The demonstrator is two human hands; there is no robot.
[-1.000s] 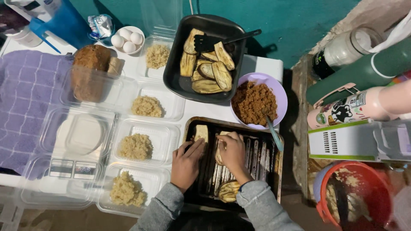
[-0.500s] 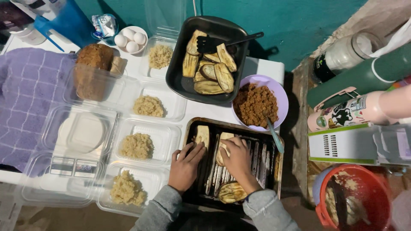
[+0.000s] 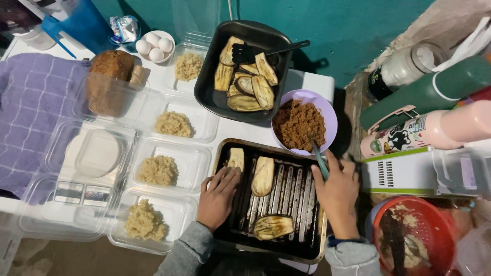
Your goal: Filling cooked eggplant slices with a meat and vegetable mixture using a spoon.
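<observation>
Nearby, the white table carried a dark ridged metal roasting tray holding 3 grilled aubergine slices: 1 at its top left, 1 beside it, 1 near the front edge. Behind stood a black baking pan stacked with more slices and a black spatula. A lilac bowl of brown mince sat just beside the tray's far right corner. The left hand lay open and flat on the tray's left side, fingertips touching the top-left slice. The right hand was closed around a teal-handled spoon dipping into the mince.
</observation>
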